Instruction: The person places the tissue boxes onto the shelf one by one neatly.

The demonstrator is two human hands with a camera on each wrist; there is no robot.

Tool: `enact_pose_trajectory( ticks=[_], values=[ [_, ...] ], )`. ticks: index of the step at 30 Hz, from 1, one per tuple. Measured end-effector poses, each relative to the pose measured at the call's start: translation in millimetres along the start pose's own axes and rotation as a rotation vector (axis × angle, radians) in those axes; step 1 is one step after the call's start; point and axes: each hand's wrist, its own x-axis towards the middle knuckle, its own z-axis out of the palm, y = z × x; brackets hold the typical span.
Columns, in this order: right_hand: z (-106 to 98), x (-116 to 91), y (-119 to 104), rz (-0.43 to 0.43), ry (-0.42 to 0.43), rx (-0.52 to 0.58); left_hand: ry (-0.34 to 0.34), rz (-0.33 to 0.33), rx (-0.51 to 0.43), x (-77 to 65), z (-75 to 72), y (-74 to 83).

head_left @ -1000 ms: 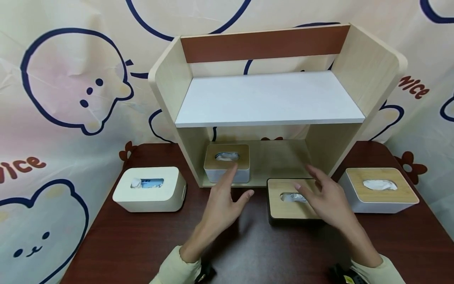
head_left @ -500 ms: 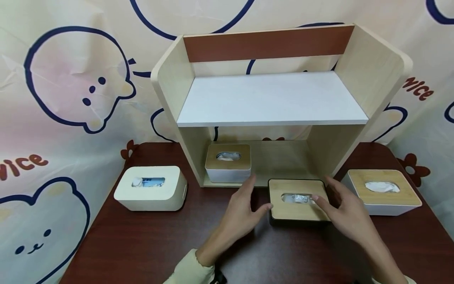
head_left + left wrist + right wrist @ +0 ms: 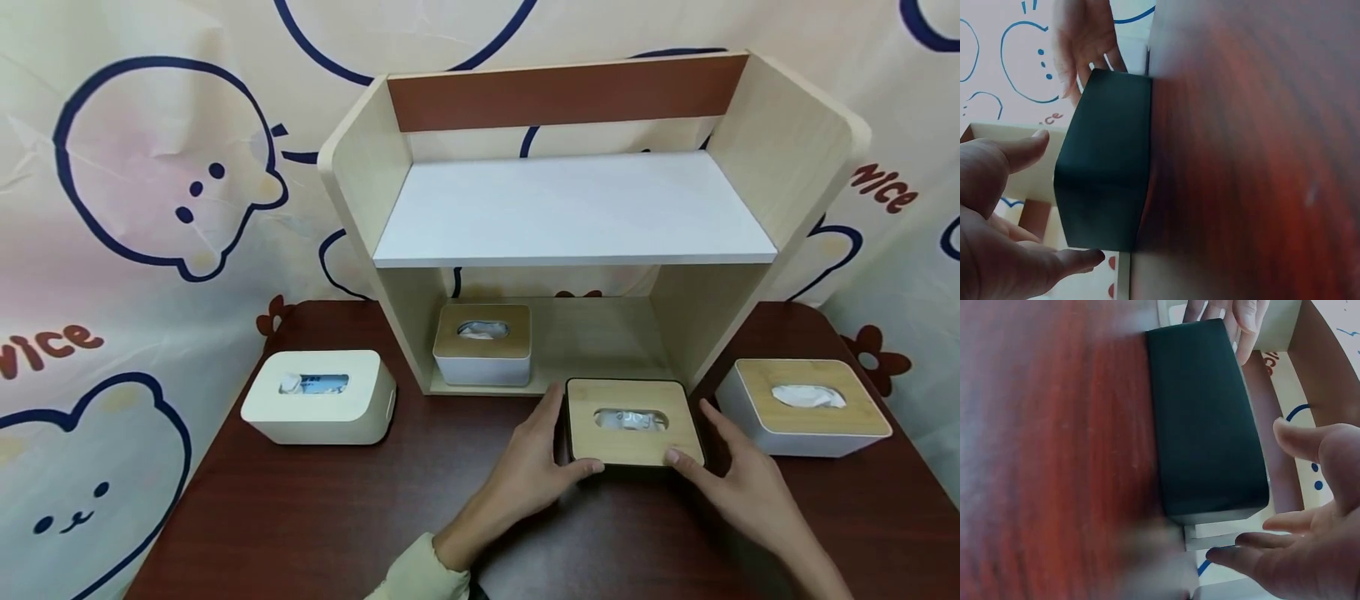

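In the head view, a black tissue box (image 3: 632,446) with a pale wood lid stands on the table before the shelf unit. My left hand (image 3: 528,471) is at its left side, fingers stretched along that side and thumb near the front corner. On the other side is my right hand (image 3: 738,483), its thumb by the front right corner and its fingers extended. Both wrist views show the dark box (image 3: 1107,150) with fingers spread around its ends; a small gap shows between the right fingers (image 3: 1291,522) and the box. Neither hand grips it.
A two-tier shelf unit (image 3: 577,208) stands behind, with a small wood-lidded tissue box (image 3: 483,367) at the left of its lower tier. A white tissue box (image 3: 318,417) sits left on the table (image 3: 337,517), and a wood-lidded one (image 3: 817,433) sits right.
My left hand has moved right, from in front of the small box to the black box's left side. My right hand has shifted from over its lid to its right side.
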Motion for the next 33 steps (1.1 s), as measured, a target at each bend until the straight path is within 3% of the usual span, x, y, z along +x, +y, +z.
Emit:
enact_pose_trajectory(
  ticks=[10,21,28,33],
  values=[
    [4.2,1.9,6.4,0.002,-0.054,-0.02,0.001,0.014,-0.022,0.6,10.5,-2.4],
    [7.9,1.0,8.9,0.043,-0.053,-0.006,0.012,-0.037,-0.046,-1.5,10.9,-2.1],
    [7.8,-5.1,8.6,0.051,-0.007,0.032,0.023,-0.039,-0.181,-5.6,13.3,-2.5],
    [7.9,-8.5,9.6,0.045,0.015,0.061,0.042,-0.055,-0.219,-8.6,14.4,-1.5]
  ],
)
